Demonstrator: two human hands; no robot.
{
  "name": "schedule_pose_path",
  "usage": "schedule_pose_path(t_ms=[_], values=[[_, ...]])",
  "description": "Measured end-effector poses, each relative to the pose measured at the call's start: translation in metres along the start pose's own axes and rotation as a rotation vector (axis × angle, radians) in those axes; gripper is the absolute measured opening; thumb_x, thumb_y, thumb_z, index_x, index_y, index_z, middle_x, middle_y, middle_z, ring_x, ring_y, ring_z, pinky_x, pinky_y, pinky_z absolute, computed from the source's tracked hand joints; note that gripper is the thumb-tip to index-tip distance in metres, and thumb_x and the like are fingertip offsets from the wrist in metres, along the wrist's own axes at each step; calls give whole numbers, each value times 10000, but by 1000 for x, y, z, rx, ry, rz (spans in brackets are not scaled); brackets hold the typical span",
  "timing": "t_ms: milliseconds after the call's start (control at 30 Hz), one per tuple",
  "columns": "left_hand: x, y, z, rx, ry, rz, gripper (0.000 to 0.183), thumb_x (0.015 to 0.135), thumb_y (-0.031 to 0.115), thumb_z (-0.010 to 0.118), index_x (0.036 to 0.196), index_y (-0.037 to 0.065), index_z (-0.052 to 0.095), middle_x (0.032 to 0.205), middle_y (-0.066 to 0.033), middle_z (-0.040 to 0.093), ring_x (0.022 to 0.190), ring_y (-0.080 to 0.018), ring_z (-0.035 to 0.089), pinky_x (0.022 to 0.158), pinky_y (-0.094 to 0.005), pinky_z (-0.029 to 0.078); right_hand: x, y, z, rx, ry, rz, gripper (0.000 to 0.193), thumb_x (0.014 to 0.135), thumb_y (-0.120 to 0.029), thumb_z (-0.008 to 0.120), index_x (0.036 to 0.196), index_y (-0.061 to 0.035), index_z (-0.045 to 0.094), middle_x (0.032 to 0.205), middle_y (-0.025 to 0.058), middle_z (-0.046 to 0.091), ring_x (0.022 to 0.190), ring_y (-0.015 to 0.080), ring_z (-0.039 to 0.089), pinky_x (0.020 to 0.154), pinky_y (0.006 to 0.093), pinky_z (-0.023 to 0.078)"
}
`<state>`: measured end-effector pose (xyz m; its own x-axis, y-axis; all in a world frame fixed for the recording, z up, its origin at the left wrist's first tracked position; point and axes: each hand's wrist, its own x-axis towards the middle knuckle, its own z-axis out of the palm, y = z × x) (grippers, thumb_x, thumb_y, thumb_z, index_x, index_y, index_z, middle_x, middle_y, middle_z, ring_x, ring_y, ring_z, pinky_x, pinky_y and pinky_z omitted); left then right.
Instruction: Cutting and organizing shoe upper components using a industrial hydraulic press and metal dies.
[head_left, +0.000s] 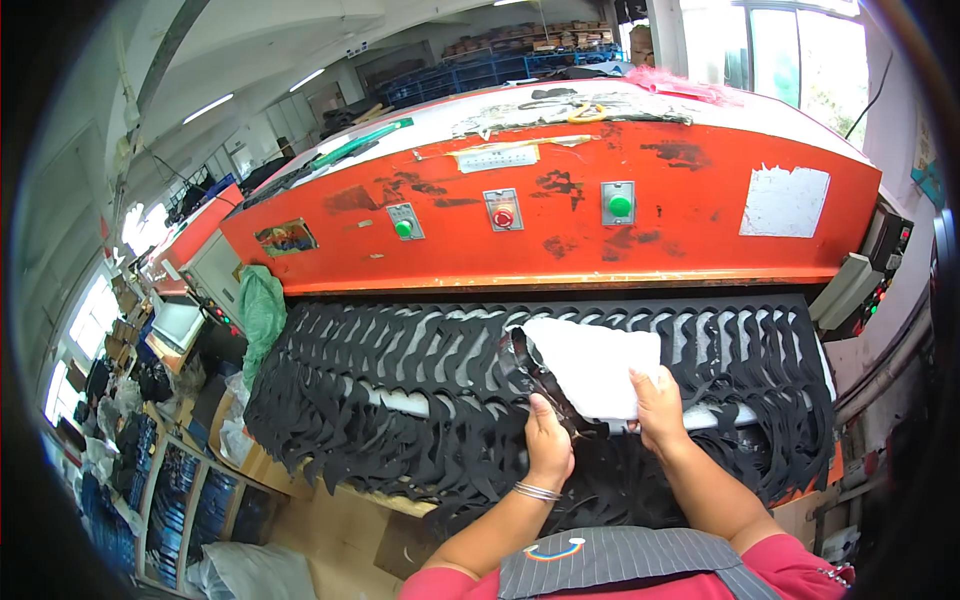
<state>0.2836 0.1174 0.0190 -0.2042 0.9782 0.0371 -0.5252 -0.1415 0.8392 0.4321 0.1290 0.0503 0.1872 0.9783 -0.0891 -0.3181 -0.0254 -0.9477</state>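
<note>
A thick white padded piece [597, 368] is held tilted above the machine bed. My right hand [657, 408] is closed on its right edge, thumb on top and the other fingers mostly underneath. Along the piece's left side runs a dark, shiny curved band, which looks like a metal cutting die [533, 368]. My left hand [548, 440] grips the near end of this band, thumb up and fingers partly hidden. Below both hands lie many black sheet offcuts [400, 350] with wavy cut-outs, their loose strips hanging over the front edge.
An orange press [440, 240] spans the far side, with a red button [503, 215] and green buttons [620, 206] on its front. Green cloth [262, 310] hangs at the bed's left end. Control boxes [868, 275] stand at right. Lower left is a rack [190, 500].
</note>
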Motion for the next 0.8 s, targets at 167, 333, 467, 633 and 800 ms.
schedule_pose_path(t_ms=[167, 333, 467, 633, 800], values=[[-2, -23, 19, 225, 135, 115, 539, 1040, 404, 288, 1271, -47, 470, 1238, -121, 568, 1121, -190, 559, 980, -319, 431, -6, -23, -36, -196, -183, -219, 248, 941, -198, 584, 1069, -17, 471, 770, 63, 592, 454, 78, 507, 331, 209, 386], [-13, -29, 59, 91, 278, -76, 529, 1012, 476, 356, 1151, 5, 552, 1090, -98, 625, 977, -189, 596, 832, -339, 493, -15, -41, -138, -639, -333, -441, 434, 828, -283, 728, 1012, 46, 513, 860, 232, 665, 820, 313, 683, 737, 381, 519], [-38, -1, 57, -36, 571, 35, 510, 994, 539, 346, 1108, 88, 554, 997, -57, 623, 860, -198, 581, 707, -316, 467, 33, -131, -182, -770, -385, -690, 400, 851, -290, 683, 1034, 31, 528, 831, 225, 642, 797, 362, 664, 704, 403, 509], [-89, -29, 41, 1148, 201, 473, 458, 919, 286, 592, 1262, -13, 540, 1182, -244, 581, 1124, -396, 516, 953, -426, 386, 160, -285, -211, 29, -53, -749, 182, 936, -160, 524, 1000, 11, 521, 820, 111, 595, 457, 131, 530, 381, 257, 433], [-139, -52, 101, 1669, -389, 515, 476, 914, 301, 604, 1276, 0, 532, 1084, -230, 599, 993, -409, 537, 882, -442, 432, 234, -362, -232, 247, -3, -572, 244, 926, -174, 509, 1020, 48, 548, 863, 166, 622, 622, 200, 644, 441, 309, 523]])
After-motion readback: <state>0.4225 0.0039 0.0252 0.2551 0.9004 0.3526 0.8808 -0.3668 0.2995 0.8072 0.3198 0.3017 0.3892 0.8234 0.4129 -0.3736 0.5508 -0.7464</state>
